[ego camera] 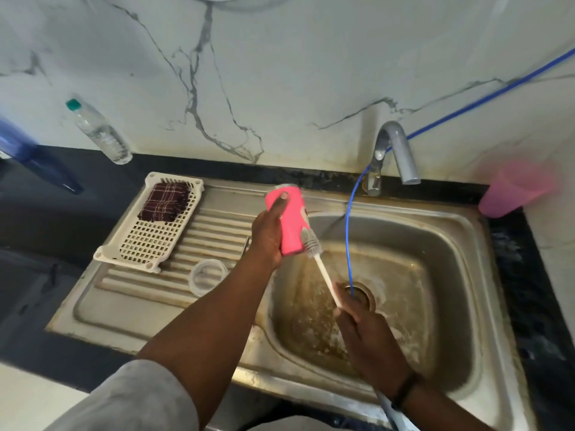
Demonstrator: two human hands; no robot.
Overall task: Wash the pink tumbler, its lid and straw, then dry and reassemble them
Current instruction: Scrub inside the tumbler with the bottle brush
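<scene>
Your left hand (267, 234) grips the tumbler (287, 220), mouth tilted down toward your right hand (364, 334), whose fingers clench the brush (323, 269) handle.

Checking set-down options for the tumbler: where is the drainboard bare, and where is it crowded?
Bare: the smooth front strip of the drainboard, below the clear lid, and the ridges between the white basket and the basin. Crowded: the back-left, taken by the basket with its checked cloth.
</scene>
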